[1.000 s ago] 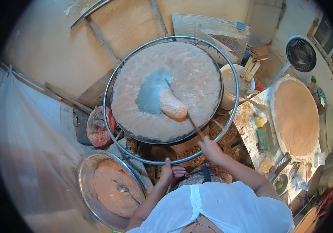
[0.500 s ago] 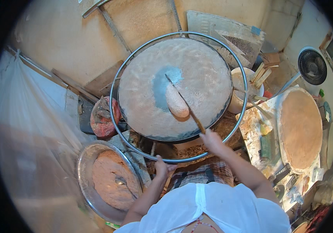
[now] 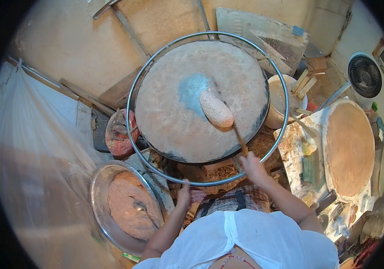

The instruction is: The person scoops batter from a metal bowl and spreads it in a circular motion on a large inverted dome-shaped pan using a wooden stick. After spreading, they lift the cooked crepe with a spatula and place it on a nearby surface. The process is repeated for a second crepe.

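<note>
Nearest, a steel bowl of reddish-brown batter (image 3: 129, 208) is seen at the lower left with a ladle lying in it. The left hand (image 3: 184, 193) is rested on the near edge of the metal hoop (image 3: 210, 181) ringing the big round griddle (image 3: 201, 101); whether its fingers are curled round the hoop cannot be told. The right hand (image 3: 253, 167) is closed on the wooden handle of a spreader (image 3: 216, 109), whose padded head lies on the griddle near its middle, beside a bare bluish patch. The spreading step is judged to be in hand; a sweep over that patch would be called for next. Farther right, a finished round sheet (image 3: 349, 148) is laid out.
</note>
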Motion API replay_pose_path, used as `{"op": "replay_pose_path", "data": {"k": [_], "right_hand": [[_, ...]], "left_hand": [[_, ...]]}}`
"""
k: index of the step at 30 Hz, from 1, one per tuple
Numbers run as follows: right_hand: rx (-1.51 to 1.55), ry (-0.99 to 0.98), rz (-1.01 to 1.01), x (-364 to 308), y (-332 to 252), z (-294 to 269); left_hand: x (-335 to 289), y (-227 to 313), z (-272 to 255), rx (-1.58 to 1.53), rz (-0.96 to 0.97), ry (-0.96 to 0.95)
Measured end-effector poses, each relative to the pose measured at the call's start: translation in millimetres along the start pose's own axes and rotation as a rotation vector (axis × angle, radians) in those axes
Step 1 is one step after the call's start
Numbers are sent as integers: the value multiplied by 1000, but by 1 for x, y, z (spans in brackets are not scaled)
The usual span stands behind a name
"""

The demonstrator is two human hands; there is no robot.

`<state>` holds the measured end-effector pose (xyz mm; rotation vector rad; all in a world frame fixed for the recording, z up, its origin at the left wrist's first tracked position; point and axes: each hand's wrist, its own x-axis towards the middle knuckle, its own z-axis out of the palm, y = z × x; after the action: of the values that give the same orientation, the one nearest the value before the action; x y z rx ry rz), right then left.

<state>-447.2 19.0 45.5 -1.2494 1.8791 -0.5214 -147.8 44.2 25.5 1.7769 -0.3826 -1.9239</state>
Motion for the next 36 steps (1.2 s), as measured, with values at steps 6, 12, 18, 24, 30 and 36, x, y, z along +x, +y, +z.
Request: {"op": "replay_pose_path", "data": {"k": [6, 12, 18, 24, 30, 36], "right_hand": [[-93, -40, -164, 37, -16, -34], [-61, -60, -67, 20, -12, -17], [-215, -28, -231, 51, -5, -85], [-166, -79, -139, 34, -16, -32], [-224, 21, -166, 53, -10, -77], [-137, 6, -143, 27, -36, -15]], "left_hand": [[24, -19, 40, -202, 17, 190], [5, -29, 126, 84, -277, -352], [-2, -13, 118, 45, -189, -782], [-31, 10, -4, 17, 236, 97], [-62, -43, -181, 897, 752, 1132], [-54, -134, -277, 1158, -51, 930]]}}
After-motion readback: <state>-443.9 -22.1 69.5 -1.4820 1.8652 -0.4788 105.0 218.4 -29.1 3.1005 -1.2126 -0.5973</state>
